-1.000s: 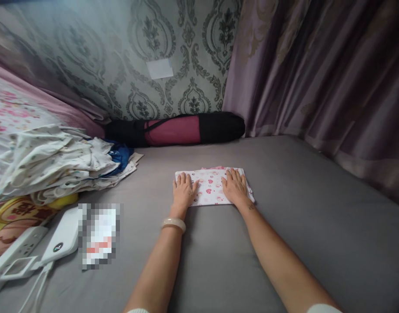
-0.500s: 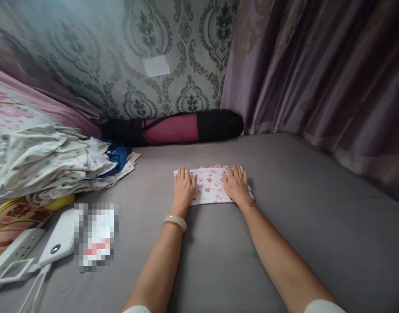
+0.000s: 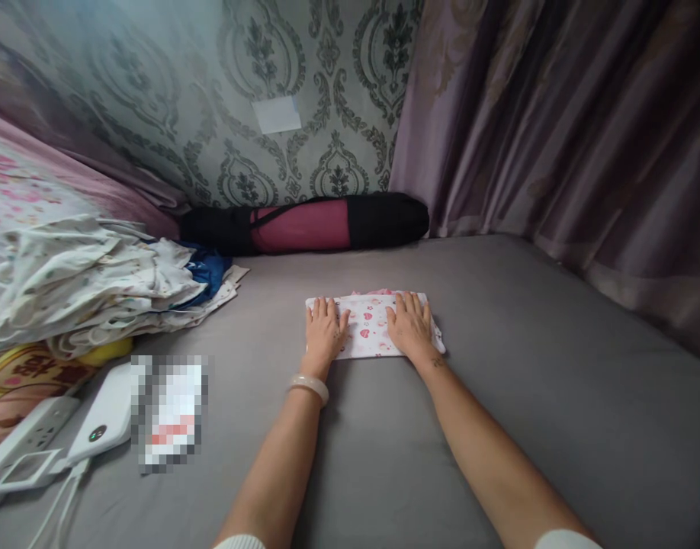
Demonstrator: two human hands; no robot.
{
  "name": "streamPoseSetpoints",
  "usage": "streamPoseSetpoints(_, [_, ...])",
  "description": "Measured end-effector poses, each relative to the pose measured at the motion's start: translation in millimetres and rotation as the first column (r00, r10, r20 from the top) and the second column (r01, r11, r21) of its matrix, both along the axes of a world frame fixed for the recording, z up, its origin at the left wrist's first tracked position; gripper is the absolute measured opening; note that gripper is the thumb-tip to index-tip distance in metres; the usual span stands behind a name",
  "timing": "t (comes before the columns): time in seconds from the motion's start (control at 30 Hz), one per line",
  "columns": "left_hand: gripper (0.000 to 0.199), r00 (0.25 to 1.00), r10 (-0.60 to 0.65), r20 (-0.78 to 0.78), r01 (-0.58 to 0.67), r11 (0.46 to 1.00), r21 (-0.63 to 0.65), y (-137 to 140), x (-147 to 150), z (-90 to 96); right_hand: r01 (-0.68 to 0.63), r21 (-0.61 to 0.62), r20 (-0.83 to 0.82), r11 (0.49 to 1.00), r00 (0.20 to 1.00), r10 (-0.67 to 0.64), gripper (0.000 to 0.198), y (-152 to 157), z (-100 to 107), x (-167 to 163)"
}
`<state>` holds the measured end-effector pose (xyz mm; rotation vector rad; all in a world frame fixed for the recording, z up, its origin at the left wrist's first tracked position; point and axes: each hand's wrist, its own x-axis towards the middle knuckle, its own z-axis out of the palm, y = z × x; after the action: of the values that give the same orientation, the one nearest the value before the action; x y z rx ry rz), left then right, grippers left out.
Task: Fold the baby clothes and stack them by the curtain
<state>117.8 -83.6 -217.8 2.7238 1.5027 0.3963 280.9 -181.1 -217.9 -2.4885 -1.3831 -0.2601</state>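
Note:
A folded white cloth point(image 3: 366, 328) printed with pink and red hearts lies flat on the grey bed sheet point(image 3: 378, 442). It looks like a folded garment, and a bit of pink shows past its far edge. On its left end rests my left hand point(image 3: 325, 328), palm down with the fingers stretched out and the thumb apart. My right hand point(image 3: 410, 324) lies flat on the right part of the cloth, fingers extended. Both palms touch the cloth from above; neither hand grips it. A pale bangle point(image 3: 309, 387) circles my left wrist.
Rumpled clothes point(image 3: 98, 282) are heaped at the left. In front of them lie a white power bank point(image 3: 107, 412), a power strip point(image 3: 30, 438) with cables and a blurred packet point(image 3: 172, 412). A black and maroon long bag point(image 3: 304, 226) lies along the wall; curtains point(image 3: 533, 137) hang at right.
My right hand has slid slightly left on the cloth. My left hand has shifted very little, and the cloth lies in the same place.

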Motion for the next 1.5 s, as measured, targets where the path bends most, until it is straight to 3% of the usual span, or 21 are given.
streamPoseSetpoints(0.37, [0.064,0.997,-0.041,-0.058,0.039,0.999,-0.034,-4.8,2.7,-1.2,-0.054,-0.034,-0.018,0.998,0.998,0.053,0.052,2.1,-5.0,-10.4])
streamPoseSetpoints(0.53, [0.061,0.999,-0.038,-0.022,0.039,0.999,0.025,-11.0,6.9,2.0,-0.101,-0.001,-0.001,0.995,0.995,0.101,0.052,5.0,-1.4,-17.1])
streamPoseSetpoints(0.63, [0.060,0.995,-0.104,-0.009,0.105,0.993,0.061,-16.7,11.7,-0.4,-0.156,0.016,0.001,0.988,0.988,0.156,0.052,7.5,-4.1,-23.2])
streamPoseSetpoints(0.77, [0.058,0.986,-0.168,-0.019,0.169,0.985,0.041,-20.2,15.6,-7.5,-0.177,0.009,-0.018,0.984,0.984,0.177,0.051,8.7,-9.4,-26.4])
streamPoseSetpoints(1.0, [0.055,0.986,-0.157,0.059,0.153,0.986,0.061,-23.3,18.9,-3.5,-0.184,0.017,-0.010,0.983,0.983,0.184,0.051,8.6,-5.4,-27.9])
streamPoseSetpoints(1.2, [0.046,0.974,-0.210,0.080,0.210,0.978,0.008,-23.6,20.8,-8.0,-0.270,-0.014,-0.032,0.963,0.962,0.270,0.051,9.2,-7.1,-32.6])
streamPoseSetpoints(1.37, [0.037,0.927,-0.207,0.314,0.231,0.972,-0.041,-9.1,16.4,-3.2,-0.271,-0.046,-0.046,0.962,0.962,0.269,0.052,10.2,-2.3,-32.9])
streamPoseSetpoints(1.5, [0.034,0.815,-0.057,0.576,0.129,0.988,-0.085,11.8,0.2,2.5,-0.276,-0.047,-0.059,0.960,0.960,0.273,0.053,20.4,8.2,-41.0])
